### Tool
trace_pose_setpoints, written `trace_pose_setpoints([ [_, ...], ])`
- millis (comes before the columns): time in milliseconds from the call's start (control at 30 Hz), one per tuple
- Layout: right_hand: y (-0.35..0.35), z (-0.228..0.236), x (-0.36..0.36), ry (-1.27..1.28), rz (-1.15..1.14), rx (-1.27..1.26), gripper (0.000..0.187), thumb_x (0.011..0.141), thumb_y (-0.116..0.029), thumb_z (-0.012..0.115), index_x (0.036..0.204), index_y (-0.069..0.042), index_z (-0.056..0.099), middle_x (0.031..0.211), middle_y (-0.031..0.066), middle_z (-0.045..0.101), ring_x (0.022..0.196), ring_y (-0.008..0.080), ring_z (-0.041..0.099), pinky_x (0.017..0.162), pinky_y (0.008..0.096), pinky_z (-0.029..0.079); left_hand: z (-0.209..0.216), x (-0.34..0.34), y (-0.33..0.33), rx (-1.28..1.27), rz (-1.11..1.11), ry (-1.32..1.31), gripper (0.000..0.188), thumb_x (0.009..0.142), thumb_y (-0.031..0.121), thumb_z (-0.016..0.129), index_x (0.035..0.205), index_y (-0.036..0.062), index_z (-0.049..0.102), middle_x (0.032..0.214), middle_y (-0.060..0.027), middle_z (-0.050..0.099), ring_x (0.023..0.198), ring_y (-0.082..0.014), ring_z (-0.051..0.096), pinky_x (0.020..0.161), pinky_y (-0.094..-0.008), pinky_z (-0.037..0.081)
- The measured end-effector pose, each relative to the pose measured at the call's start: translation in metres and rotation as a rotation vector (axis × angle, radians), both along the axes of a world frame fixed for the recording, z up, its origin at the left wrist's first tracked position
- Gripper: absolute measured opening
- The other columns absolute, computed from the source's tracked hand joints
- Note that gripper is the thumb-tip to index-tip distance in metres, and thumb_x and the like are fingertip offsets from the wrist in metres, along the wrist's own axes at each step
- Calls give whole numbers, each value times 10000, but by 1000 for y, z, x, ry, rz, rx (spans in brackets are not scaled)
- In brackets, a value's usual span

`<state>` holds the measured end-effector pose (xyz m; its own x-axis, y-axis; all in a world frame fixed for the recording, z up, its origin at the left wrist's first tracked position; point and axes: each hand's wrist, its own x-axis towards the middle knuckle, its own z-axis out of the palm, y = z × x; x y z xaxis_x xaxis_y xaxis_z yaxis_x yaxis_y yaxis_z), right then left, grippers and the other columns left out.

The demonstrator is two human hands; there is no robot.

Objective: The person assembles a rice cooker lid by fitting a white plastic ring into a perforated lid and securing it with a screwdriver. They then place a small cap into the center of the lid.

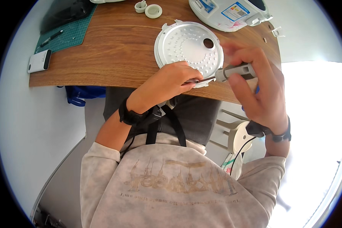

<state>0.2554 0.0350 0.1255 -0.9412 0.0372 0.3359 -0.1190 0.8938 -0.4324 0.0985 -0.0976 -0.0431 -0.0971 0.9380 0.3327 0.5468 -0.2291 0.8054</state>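
By the surface's [102, 62] near edge, the right hand [269, 89] is gripping a driver [235, 72], apparently working the dimpled disc [192, 40], next needing steady alignment, the left hand's [173, 79] fingers curling, their hold being unclear.

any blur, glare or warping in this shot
Head view: right grip blurred, left grip sharper; head view: bright patch right of the table blown out to white; head view: fisheye bending curves the table's front edge, corners black.
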Motion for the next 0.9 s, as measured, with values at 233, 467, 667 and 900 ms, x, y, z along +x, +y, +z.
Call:
trace_pose_setpoints([
  [233, 27, -6, -1, -137, 316, -401, 248, 988, -194, 714, 1141, -49, 582, 1289, 224, 689, 1233, 364, 665, 1040, 432, 521, 5, 0, 0, -35, 2, -1, 213, 918, 110, 746, 1118, 37, 741, 986, -118, 691, 942, -303, 668, 830, -386, 542],
  [467, 22, -7, 3, -50, 233, -156, 301, 922, -180, 774, 1077, -11, 580, 1118, 174, 740, 1037, 300, 732, 901, 385, 581, 13, 1, -2, -63, 15, 8, 215, 918, 111, 739, 1126, 54, 746, 974, -86, 722, 931, -283, 637, 830, -381, 531],
  [667, -3, -17, 13, 10, -4, -197, 350, 947, -195, 771, 1146, 17, 575, 1111, 148, 729, 1001, 211, 709, 889, 346, 582, 14, 4, -5, -90, 42, -25, 229, 919, 100, 731, 1143, 57, 747, 940, -93, 714, 939, -270, 638, 830, -379, 528],
  [900, -13, -33, 17, 205, -249, -114, 301, 950, -78, 773, 1187, 5, 607, 1047, 108, 723, 893, 153, 677, 800, 264, 562, 5, 3, -2, -58, 47, -44, 188, 925, 135, 748, 1095, 56, 742, 935, -109, 671, 834, -276, 669, 755, -370, 535],
])
